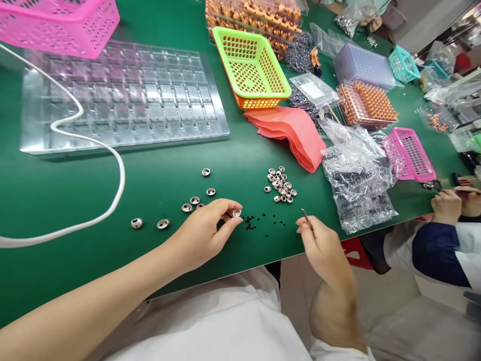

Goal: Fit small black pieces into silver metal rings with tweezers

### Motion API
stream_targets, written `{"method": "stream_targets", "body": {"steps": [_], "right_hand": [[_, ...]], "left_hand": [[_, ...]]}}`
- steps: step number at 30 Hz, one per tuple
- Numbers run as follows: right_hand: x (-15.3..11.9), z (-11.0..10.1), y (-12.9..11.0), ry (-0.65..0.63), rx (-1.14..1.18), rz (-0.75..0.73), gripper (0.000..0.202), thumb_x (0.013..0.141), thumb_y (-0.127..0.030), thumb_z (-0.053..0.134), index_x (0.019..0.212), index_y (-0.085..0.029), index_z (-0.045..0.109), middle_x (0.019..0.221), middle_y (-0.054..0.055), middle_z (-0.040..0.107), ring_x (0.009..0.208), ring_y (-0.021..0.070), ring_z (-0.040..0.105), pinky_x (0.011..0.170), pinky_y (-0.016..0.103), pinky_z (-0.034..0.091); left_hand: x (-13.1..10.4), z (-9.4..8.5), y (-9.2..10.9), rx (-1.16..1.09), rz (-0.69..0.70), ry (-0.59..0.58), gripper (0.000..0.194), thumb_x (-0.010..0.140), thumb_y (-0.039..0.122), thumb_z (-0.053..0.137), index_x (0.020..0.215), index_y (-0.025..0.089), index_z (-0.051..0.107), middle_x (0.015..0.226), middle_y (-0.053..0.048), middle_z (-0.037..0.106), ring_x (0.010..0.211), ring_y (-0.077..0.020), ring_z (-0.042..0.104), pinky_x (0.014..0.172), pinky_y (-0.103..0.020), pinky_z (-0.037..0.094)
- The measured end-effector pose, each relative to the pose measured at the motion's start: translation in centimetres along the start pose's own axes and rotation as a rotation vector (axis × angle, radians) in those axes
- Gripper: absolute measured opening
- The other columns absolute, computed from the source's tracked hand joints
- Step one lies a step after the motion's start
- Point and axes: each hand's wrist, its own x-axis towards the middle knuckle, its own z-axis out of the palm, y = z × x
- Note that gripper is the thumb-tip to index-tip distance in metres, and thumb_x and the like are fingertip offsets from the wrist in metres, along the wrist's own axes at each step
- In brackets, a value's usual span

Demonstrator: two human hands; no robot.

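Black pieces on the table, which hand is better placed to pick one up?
Probably the right hand: it holds a thin tool near the black pieces, while the left hand grips a metal cup.

so the green table [165,173] has a clear plastic tray [128,95], a folded red cloth [289,131] and tiny black bits [250,222] on it
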Motion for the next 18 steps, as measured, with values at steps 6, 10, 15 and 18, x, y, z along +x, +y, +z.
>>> {"method": "stream_targets", "body": {"steps": [6, 10, 15, 18], "right_hand": [[2.6, 3.8, -3.7, -0.029, -0.145, -0.122, 0.024, 0.097, -0.024, 0.037, 0.088, -0.022, 0.059, 0.079, 0.005, 0.067, 0.068, 0.0201, 0.062, 0.065, 0.031, 0.040], [3.3, 4.7, -5.9, -0.127, -0.036, -0.168, 0.024, 0.099, -0.023, 0.037, 0.091, -0.021, 0.060, 0.079, 0.004, 0.069, 0.066, 0.0178, 0.063, 0.064, 0.029, 0.041], [3.1, 4.1, -5.8, -0.187, 0.224, -0.133, 0.023, 0.103, -0.029, 0.041, 0.101, -0.022, 0.063, 0.082, 0.000, 0.073, 0.063, 0.0138, 0.066, 0.065, 0.026, 0.049], [2.6, 3.4, -4.6, -0.081, 0.188, -0.182, 0.023, 0.102, -0.033, 0.047, 0.104, -0.022, 0.066, 0.090, 0.002, 0.073, 0.067, 0.0145, 0.065, 0.067, 0.027, 0.050]], "left_hand": [[0.3, 1.3, 0.2, -0.110, -0.001, -0.026, 0.027, 0.099, 0.037, 0.049, 0.113, 0.019, 0.064, 0.108, -0.010, 0.077, 0.097, -0.0240, 0.075, 0.089, -0.038, 0.059], [0.5, 2.4, 0.4, -0.268, 0.029, -0.065, 0.025, 0.098, 0.033, 0.050, 0.112, 0.017, 0.063, 0.111, -0.012, 0.075, 0.101, -0.0239, 0.074, 0.092, -0.039, 0.059], [1.0, 2.5, 0.0, -0.535, -0.020, -0.086, 0.027, 0.096, 0.037, 0.055, 0.113, 0.017, 0.062, 0.111, -0.013, 0.074, 0.107, -0.0257, 0.073, 0.097, -0.043, 0.058], [1.2, 1.8, -0.3, -0.577, -0.060, -0.026, 0.031, 0.093, 0.041, 0.058, 0.111, 0.016, 0.063, 0.108, -0.013, 0.074, 0.106, -0.0282, 0.072, 0.098, -0.048, 0.056]]}}
